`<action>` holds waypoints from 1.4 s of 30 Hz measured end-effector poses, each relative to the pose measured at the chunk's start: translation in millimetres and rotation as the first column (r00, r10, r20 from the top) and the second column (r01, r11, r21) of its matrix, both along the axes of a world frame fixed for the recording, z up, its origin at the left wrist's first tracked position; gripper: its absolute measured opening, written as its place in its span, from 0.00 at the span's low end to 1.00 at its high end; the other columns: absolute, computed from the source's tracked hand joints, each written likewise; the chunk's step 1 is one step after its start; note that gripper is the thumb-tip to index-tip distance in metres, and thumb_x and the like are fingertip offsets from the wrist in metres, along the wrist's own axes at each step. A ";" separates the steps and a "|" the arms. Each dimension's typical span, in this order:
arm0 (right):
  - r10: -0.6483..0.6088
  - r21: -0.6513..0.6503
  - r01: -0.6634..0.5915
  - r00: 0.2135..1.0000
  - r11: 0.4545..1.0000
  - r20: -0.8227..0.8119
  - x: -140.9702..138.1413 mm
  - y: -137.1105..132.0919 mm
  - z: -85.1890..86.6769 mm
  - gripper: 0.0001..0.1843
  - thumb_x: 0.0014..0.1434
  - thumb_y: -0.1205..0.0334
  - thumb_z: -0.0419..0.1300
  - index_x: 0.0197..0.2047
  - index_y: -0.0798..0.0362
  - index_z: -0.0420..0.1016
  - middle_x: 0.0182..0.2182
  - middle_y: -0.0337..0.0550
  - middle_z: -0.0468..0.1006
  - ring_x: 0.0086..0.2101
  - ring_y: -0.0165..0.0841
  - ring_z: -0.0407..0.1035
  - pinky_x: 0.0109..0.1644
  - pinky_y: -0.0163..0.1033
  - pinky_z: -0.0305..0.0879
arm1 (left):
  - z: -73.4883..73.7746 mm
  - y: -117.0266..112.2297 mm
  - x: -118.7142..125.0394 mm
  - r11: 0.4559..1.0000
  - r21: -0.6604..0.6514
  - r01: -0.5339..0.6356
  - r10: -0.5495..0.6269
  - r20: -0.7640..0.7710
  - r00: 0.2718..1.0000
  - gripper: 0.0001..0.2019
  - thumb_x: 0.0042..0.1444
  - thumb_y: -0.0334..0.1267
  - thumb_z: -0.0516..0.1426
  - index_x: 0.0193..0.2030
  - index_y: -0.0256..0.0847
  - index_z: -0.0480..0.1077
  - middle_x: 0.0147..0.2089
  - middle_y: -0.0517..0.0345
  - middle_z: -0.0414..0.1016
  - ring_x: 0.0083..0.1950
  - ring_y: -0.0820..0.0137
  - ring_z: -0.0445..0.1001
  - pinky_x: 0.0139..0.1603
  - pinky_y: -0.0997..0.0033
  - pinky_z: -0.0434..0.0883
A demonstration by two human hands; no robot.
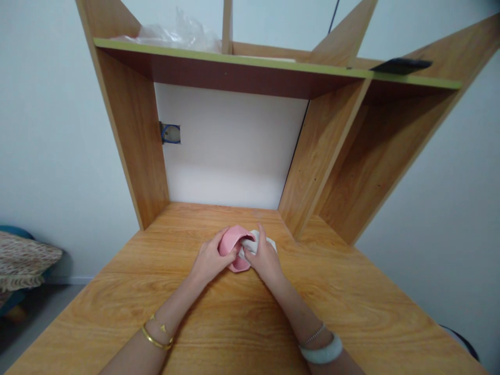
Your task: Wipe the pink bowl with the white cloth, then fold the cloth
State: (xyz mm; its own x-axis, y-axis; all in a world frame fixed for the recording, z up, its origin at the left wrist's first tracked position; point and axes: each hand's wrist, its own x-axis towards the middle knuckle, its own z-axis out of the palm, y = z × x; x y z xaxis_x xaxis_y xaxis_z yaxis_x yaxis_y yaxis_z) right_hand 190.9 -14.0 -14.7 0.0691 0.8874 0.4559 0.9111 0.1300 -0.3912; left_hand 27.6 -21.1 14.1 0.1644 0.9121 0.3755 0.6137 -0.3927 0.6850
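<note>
A small pink bowl [233, 246] rests tilted on the wooden desk [351, 302], near the middle of the desktop. My left hand [209, 259] grips its left rim with curled fingers. My right hand [263, 255] is closed on a white cloth [250, 245] and presses it into the bowl's opening. Part of the cloth is hidden under my right hand.
A wooden hutch with upright side panels [136, 135] and a shelf [234, 65] rises at the back of the desk. Clear plastic wrap [179, 34] and a black flat object [402, 65] lie on the shelf. A patterned cushion [23, 258] sits at the far left.
</note>
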 end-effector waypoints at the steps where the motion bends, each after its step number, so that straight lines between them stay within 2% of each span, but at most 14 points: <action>1: -0.020 0.015 0.020 1.000 1.000 0.014 0.1 -0.7 1.2 0.39 0.51 0.59 0.55 0.63 0.58 0.43 0.36 0.48 0.76 0.37 0.40 0.70 0.38 0.39 0.62 | -0.2 0.0 0.3 1.000 -0.007 0.003 -0.003 0.004 1.000 0.28 0.46 0.38 0.55 0.57 0.40 0.61 0.51 0.54 0.71 0.49 0.63 0.71 0.50 0.68 0.66; 4: -0.041 0.103 0.033 0.997 0.994 0.073 0.8 -3.7 6.2 0.37 0.52 0.62 0.55 0.63 0.55 0.44 0.33 0.45 0.76 0.34 0.39 0.70 0.38 0.40 0.62 | -1.8 0.4 1.0 0.999 -0.036 0.018 -0.018 0.002 1.000 0.26 0.47 0.38 0.54 0.56 0.39 0.62 0.50 0.54 0.72 0.48 0.64 0.72 0.50 0.68 0.67; 8: 0.061 0.256 -0.090 0.991 0.963 0.120 3.8 -6.7 11.7 0.35 0.52 0.63 0.55 0.62 0.54 0.47 0.34 0.45 0.75 0.35 0.38 0.68 0.41 0.41 0.62 | -3.3 0.0 1.6 0.999 -0.017 0.047 -0.047 -0.023 0.999 0.27 0.47 0.38 0.54 0.57 0.40 0.61 0.52 0.54 0.71 0.48 0.64 0.71 0.51 0.67 0.66; 11: 0.108 0.304 -0.135 0.989 0.943 0.104 6.7 -6.8 12.2 0.34 0.53 0.62 0.55 0.62 0.53 0.48 0.37 0.47 0.74 0.37 0.39 0.67 0.42 0.43 0.62 | -2.3 -1.4 1.5 0.996 0.004 0.089 -0.089 -0.058 0.994 0.28 0.47 0.39 0.54 0.58 0.42 0.60 0.52 0.56 0.71 0.48 0.64 0.71 0.51 0.67 0.66; 14: 0.050 0.251 -0.058 0.998 0.966 0.036 8.3 -6.1 10.7 0.35 0.52 0.59 0.55 0.62 0.54 0.48 0.41 0.49 0.73 0.41 0.40 0.67 0.43 0.43 0.62 | -1.3 -2.3 0.5 0.994 0.002 0.108 -0.107 -0.098 0.989 0.29 0.46 0.40 0.55 0.58 0.43 0.59 0.53 0.56 0.70 0.49 0.63 0.71 0.51 0.67 0.66; 17: -0.016 0.092 0.016 1.000 0.996 -0.007 8.1 -5.5 10.3 0.33 0.53 0.56 0.54 0.60 0.55 0.51 0.43 0.51 0.73 0.42 0.41 0.67 0.43 0.43 0.62 | -1.4 -2.5 -0.9 0.992 0.015 0.123 -0.121 -0.120 0.985 0.30 0.46 0.40 0.55 0.58 0.44 0.59 0.53 0.57 0.70 0.49 0.63 0.70 0.51 0.66 0.65; 20: -0.031 -0.052 0.030 0.999 0.998 -0.011 7.2 -5.5 12.0 0.30 0.55 0.55 0.52 0.59 0.53 0.54 0.42 0.49 0.74 0.40 0.40 0.69 0.40 0.40 0.62 | -1.6 -3.1 -1.3 0.992 0.029 0.126 -0.121 -0.137 0.983 0.30 0.46 0.42 0.55 0.59 0.44 0.59 0.53 0.56 0.70 0.49 0.62 0.70 0.51 0.66 0.65; 23: -0.035 -0.089 0.035 0.999 0.995 0.005 6.2 -6.2 13.5 0.30 0.56 0.57 0.51 0.61 0.52 0.52 0.41 0.48 0.75 0.40 0.39 0.70 0.40 0.39 0.61 | -0.5 -4.4 -1.0 0.994 0.018 0.106 -0.102 -0.154 0.983 0.29 0.48 0.44 0.54 0.59 0.45 0.58 0.53 0.56 0.69 0.50 0.61 0.70 0.51 0.64 0.65; 26: -0.016 -0.074 0.015 1.000 0.997 -0.006 4.6 -7.2 12.1 0.30 0.56 0.58 0.51 0.61 0.53 0.51 0.41 0.50 0.75 0.40 0.39 0.70 0.40 0.39 0.62 | 0.3 -4.7 -1.6 0.997 0.010 0.082 -0.080 -0.144 0.986 0.28 0.51 0.46 0.53 0.60 0.47 0.56 0.55 0.56 0.67 0.52 0.60 0.68 0.52 0.63 0.63; 31: 0.038 0.019 -0.034 0.977 0.999 -0.211 1.0 -7.2 4.1 0.31 0.55 0.58 0.50 0.62 0.55 0.50 0.43 0.51 0.74 0.41 0.40 0.69 0.42 0.42 0.63 | -3.4 1.7 -6.0 0.997 0.009 0.071 -0.071 -0.015 0.997 0.32 0.53 0.50 0.52 0.63 0.43 0.48 0.53 0.50 0.67 0.50 0.60 0.69 0.50 0.61 0.65; 35: 0.037 0.073 -0.005 0.896 0.997 -0.443 1.7 -3.5 -1.1 0.31 0.56 0.59 0.48 0.62 0.56 0.49 0.42 0.50 0.74 0.40 0.38 0.69 0.43 0.41 0.63 | -9.0 4.8 -5.7 0.992 -0.009 0.129 -0.128 0.091 0.988 0.39 0.51 0.51 0.54 0.64 0.41 0.38 0.53 0.48 0.65 0.44 0.63 0.71 0.46 0.62 0.67; 39: 0.088 0.158 0.009 0.799 0.987 -0.595 3.4 1.9 -4.5 0.30 0.56 0.59 0.47 0.61 0.56 0.49 0.49 0.51 0.70 0.46 0.36 0.66 0.47 0.40 0.62 | -13.5 -0.4 1.8 0.971 -0.031 0.239 -0.234 0.119 0.965 0.46 0.46 0.50 0.59 0.64 0.39 0.36 0.57 0.44 0.61 0.51 0.61 0.68 0.50 0.61 0.65; 42: 0.124 0.165 -0.025 0.773 0.986 -0.622 2.5 4.0 -5.6 0.31 0.56 0.58 0.48 0.61 0.56 0.49 0.51 0.51 0.68 0.48 0.35 0.65 0.49 0.40 0.61 | -15.0 -3.9 6.9 0.953 -0.044 0.298 -0.287 0.175 0.942 0.43 0.48 0.47 0.58 0.64 0.36 0.37 0.56 0.44 0.63 0.53 0.63 0.66 0.51 0.65 0.65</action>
State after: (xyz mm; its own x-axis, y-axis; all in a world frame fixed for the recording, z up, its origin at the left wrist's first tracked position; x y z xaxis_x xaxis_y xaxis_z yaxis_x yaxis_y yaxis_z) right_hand 193.4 -10.1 -20.3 0.3204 0.8322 0.4526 0.4532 0.2849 -0.8447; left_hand 34.5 -25.0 -0.9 0.3692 0.8577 0.3577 0.3553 -0.4860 0.7985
